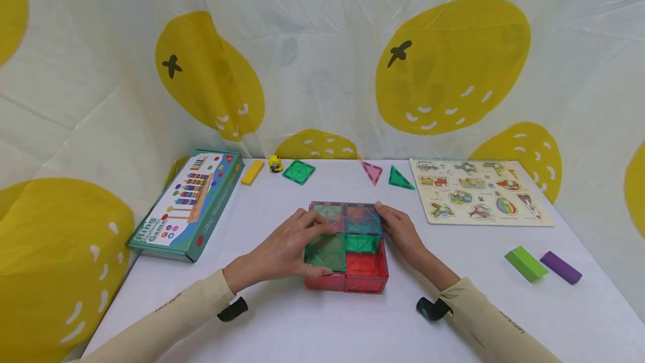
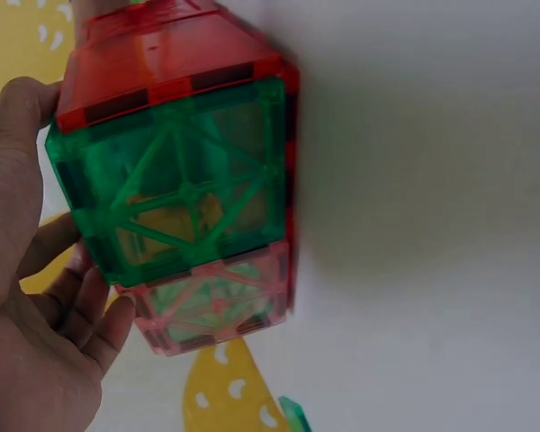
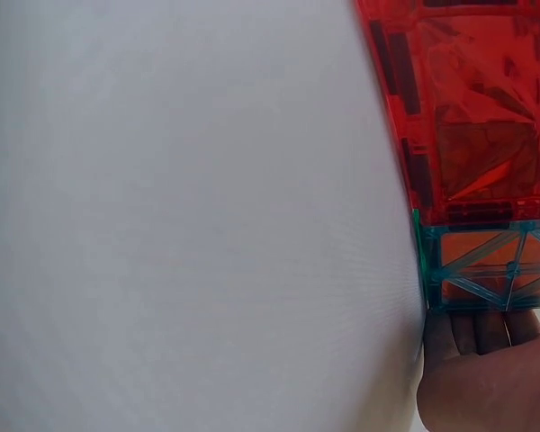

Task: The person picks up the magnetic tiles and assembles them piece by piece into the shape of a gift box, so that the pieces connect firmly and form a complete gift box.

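Observation:
A low box of see-through magnetic tiles (image 1: 367, 283) stands on the table between both hands. Its front half shows red walls, and one front-right compartment is uncovered at the top. My left hand (image 1: 284, 245) spans a green square tile (image 1: 326, 256) on the left side, thumb at the front edge and curled fingers farther back. In the left wrist view, green and pink tiles (image 2: 218, 301) form the near side. My right hand (image 1: 405, 234) rests at the far right corner beside a blue tile (image 1: 364, 218). Its fingers (image 3: 465, 333) reach behind the box in the right wrist view.
A ring game box (image 1: 188, 206) lies at left, a wooden picture puzzle (image 1: 478, 192) at back right. Along the back are a yellow block (image 1: 252, 172), a small bee figure (image 1: 275, 163) and loose tiles (image 1: 299, 172). Green (image 1: 526, 264) and purple blocks (image 1: 561, 267) lie right.

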A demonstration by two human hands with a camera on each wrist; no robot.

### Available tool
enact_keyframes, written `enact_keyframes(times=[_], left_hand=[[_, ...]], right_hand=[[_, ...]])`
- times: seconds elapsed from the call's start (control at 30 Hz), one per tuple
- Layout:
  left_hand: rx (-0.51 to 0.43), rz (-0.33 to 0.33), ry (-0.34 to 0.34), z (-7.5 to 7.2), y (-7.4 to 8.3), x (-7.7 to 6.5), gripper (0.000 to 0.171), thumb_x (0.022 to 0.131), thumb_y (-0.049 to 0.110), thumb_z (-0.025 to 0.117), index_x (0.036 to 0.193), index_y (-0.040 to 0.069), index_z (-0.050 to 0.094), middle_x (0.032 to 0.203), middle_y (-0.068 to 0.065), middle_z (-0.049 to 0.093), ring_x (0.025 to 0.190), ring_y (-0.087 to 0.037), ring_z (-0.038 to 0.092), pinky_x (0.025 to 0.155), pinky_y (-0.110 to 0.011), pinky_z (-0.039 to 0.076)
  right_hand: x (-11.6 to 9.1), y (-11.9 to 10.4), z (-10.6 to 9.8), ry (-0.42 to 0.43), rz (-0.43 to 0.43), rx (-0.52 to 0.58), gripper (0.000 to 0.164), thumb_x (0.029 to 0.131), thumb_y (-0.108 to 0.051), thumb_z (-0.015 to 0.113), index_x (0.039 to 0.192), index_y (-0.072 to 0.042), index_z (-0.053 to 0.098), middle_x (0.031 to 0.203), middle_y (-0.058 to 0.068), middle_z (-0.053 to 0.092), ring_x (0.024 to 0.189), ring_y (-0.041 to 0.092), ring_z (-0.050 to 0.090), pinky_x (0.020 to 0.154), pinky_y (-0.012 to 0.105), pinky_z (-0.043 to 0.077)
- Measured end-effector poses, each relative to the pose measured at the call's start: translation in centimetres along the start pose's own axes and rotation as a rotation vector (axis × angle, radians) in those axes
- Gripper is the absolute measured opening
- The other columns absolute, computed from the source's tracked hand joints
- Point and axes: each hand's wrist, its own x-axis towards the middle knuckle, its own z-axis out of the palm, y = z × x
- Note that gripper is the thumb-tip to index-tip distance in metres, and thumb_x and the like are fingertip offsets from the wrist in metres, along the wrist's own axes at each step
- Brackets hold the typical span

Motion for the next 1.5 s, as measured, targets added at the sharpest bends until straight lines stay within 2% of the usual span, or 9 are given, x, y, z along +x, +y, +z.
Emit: enact_keyframes(times=[0.33, 0.53, 0.67, 0.77, 0.9, 1.07, 1.2, 1.37, 1.5], left_hand=[[-0.093, 0.034, 0.052, 1.0, -1.0, -0.2, 0.066, 0.081, 0.050, 0.091, 0.132, 0.014, 0.068, 0.127, 0.002, 0.052, 0.113, -0.013, 0.043, 0.090, -0.027, 0.050], [-0.134, 0.032, 0.052, 1.3, -1.4, -0.2, 0.064, 0.084, 0.052, 0.089, 0.132, 0.017, 0.067, 0.131, 0.004, 0.050, 0.117, -0.012, 0.042, 0.093, -0.028, 0.050], [-0.251, -0.061, 0.073, 1.0, -2.3, -0.2, 0.059, 0.088, 0.048, 0.087, 0.134, 0.018, 0.067, 0.131, 0.007, 0.050, 0.120, -0.015, 0.044, 0.097, -0.035, 0.051], [-0.307, -0.177, 0.158, 0.5, -3.8, 0.2, 0.045, 0.096, 0.036, 0.081, 0.133, 0.014, 0.068, 0.127, 0.003, 0.054, 0.117, -0.021, 0.051, 0.096, -0.042, 0.053], [-0.235, -0.319, 0.255, 0.1, -6.9, 1.0, 0.033, 0.102, 0.022, 0.074, 0.132, 0.009, 0.068, 0.123, -0.006, 0.060, 0.109, -0.032, 0.060, 0.090, -0.046, 0.055], [-0.117, -0.417, 0.275, 0.0, -10.5, 1.9, 0.041, 0.099, 0.017, 0.076, 0.135, 0.001, 0.064, 0.127, -0.018, 0.061, 0.114, -0.038, 0.060, 0.097, -0.049, 0.051], [0.007, -0.396, 0.174, -0.2, -12.7, 3.8, 0.055, 0.098, 0.020, 0.077, 0.144, -0.005, 0.057, 0.140, -0.022, 0.057, 0.130, -0.039, 0.053, 0.112, -0.052, 0.043], [0.288, -0.255, -0.086, -1.1, -15.4, 6.5, 0.059, 0.099, 0.009, 0.073, 0.151, -0.005, 0.050, 0.154, -0.023, 0.049, 0.145, -0.040, 0.042, 0.121, -0.054, 0.031], [0.427, -0.230, -0.296, -1.6, -16.6, 8.2, 0.065, 0.100, 0.003, 0.067, 0.159, -0.004, 0.041, 0.163, -0.021, 0.040, 0.154, -0.040, 0.030, 0.125, -0.053, 0.023]], right_hand=[[0.0, -0.1, -0.2, 0.009, 0.002, 0.005, 0.070, 0.113, -0.046, 0.048, 0.154, 0.011, 0.044, 0.158, 0.024, 0.046, 0.148, 0.035, 0.041, 0.119, 0.045, 0.035], [0.0, -0.3, -0.3, 0.006, 0.002, 0.013, 0.069, 0.113, -0.045, 0.047, 0.155, 0.011, 0.043, 0.159, 0.024, 0.044, 0.149, 0.035, 0.040, 0.120, 0.045, 0.033], [-0.1, -0.4, -0.2, 0.006, 0.003, 0.014, 0.069, 0.114, -0.044, 0.046, 0.155, 0.010, 0.043, 0.159, 0.025, 0.045, 0.149, 0.035, 0.040, 0.120, 0.046, 0.033], [-0.1, -0.5, -0.2, 0.005, 0.005, 0.012, 0.069, 0.113, -0.045, 0.046, 0.155, 0.010, 0.043, 0.159, 0.024, 0.045, 0.149, 0.036, 0.040, 0.120, 0.046, 0.032], [0.0, -0.3, -0.2, 0.002, 0.007, 0.018, 0.070, 0.113, -0.046, 0.048, 0.155, 0.010, 0.044, 0.159, 0.024, 0.045, 0.149, 0.036, 0.040, 0.121, 0.047, 0.032], [0.1, 0.3, -0.2, -0.017, 0.007, 0.008, 0.070, 0.113, -0.047, 0.048, 0.154, 0.009, 0.045, 0.158, 0.023, 0.047, 0.148, 0.036, 0.041, 0.120, 0.048, 0.033], [0.0, 0.3, -0.4, -0.011, -0.002, 0.002, 0.070, 0.113, -0.046, 0.047, 0.154, 0.009, 0.045, 0.157, 0.024, 0.047, 0.148, 0.036, 0.042, 0.120, 0.048, 0.034], [-0.1, 0.2, -0.4, -0.014, -0.013, 0.002, 0.068, 0.113, -0.045, 0.046, 0.154, 0.010, 0.045, 0.157, 0.024, 0.047, 0.148, 0.036, 0.041, 0.120, 0.047, 0.033], [0.0, 0.4, -0.3, -0.026, -0.021, -0.003, 0.066, 0.114, -0.045, 0.046, 0.153, 0.009, 0.048, 0.155, 0.022, 0.050, 0.148, 0.034, 0.042, 0.119, 0.045, 0.035]])
